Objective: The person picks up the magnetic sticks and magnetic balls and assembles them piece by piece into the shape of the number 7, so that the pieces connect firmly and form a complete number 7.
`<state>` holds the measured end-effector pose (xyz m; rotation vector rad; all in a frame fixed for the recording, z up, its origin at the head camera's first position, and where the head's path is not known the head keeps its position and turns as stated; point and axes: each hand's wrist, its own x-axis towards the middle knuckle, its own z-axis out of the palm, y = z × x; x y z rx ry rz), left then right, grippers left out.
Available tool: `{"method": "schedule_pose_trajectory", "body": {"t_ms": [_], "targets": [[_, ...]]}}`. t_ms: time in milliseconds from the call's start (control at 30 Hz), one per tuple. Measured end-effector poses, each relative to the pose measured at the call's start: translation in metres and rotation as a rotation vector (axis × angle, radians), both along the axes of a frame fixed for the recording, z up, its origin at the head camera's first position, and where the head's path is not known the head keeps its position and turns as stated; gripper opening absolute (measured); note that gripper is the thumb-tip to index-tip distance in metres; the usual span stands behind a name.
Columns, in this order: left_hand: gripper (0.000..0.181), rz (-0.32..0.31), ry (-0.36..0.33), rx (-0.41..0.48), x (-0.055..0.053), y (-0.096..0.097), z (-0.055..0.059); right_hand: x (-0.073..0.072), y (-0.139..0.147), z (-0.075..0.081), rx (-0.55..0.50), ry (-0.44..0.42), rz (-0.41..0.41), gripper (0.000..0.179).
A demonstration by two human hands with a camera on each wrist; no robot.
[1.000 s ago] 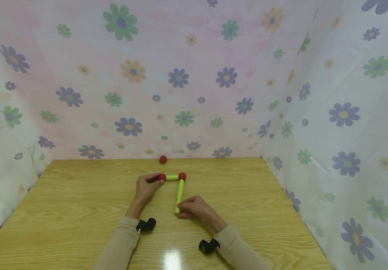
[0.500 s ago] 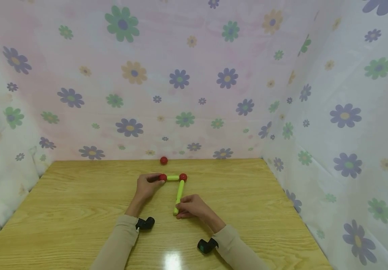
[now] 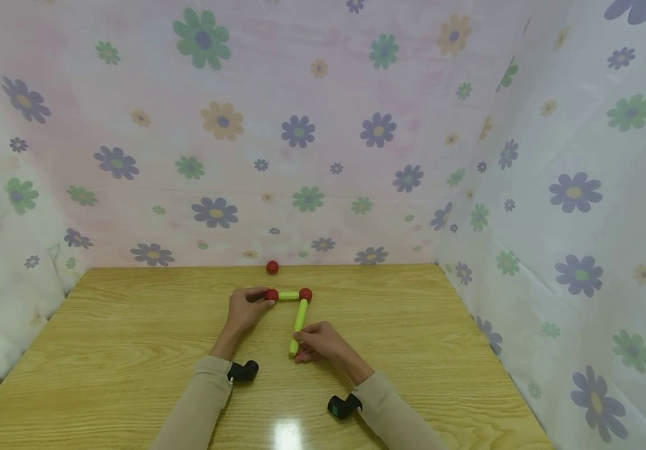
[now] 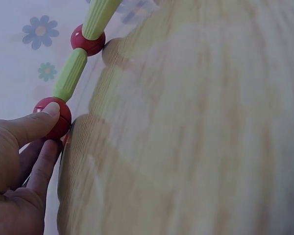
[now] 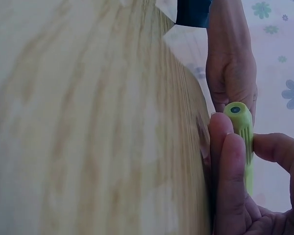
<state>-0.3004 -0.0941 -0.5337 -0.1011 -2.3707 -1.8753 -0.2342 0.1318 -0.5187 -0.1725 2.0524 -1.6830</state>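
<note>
In the head view, my left hand pinches a red ball between thumb and fingers. A short yellow-green rod runs from that ball to a second red ball. From this corner ball, a longer yellow-green rod slants back toward me. My right hand pinches its near end. The left wrist view shows the thumb across the gripped ball, with the ribbed short rod joined to it. In the right wrist view, a small dark disc sits in the end of the held rod.
A loose red ball lies at the far edge of the wooden table. Floral cloth hangs behind the table and along both sides. Each wrist carries a black camera.
My right hand's fingers have shifted slightly up along the longer rod. My left hand keeps its pinch on the ball, and the joined pieces stay nearly in place.
</note>
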Motion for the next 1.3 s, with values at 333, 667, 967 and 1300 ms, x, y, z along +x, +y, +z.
{"method": "schedule_pose_trajectory", "body": {"t_ms": [333,667,967,1300], "targets": [[0.038,-0.005,0.004,0.010,-0.003,0.000,-0.002,-0.003,0.003,0.001,-0.006,-0.015,-0.031,0.029],[0.038,-0.025,0.011,0.054,-0.004,-0.004,-0.001,-0.005,0.007,0.001,-0.022,-0.015,-0.047,0.029],[0.035,-0.057,-0.014,0.098,-0.004,-0.014,0.004,-0.006,0.015,0.002,-0.033,-0.017,-0.063,0.030],[0.032,0.012,0.006,0.058,-0.016,-0.020,-0.001,-0.008,0.029,0.001,-0.028,-0.015,-0.077,0.032]]}}
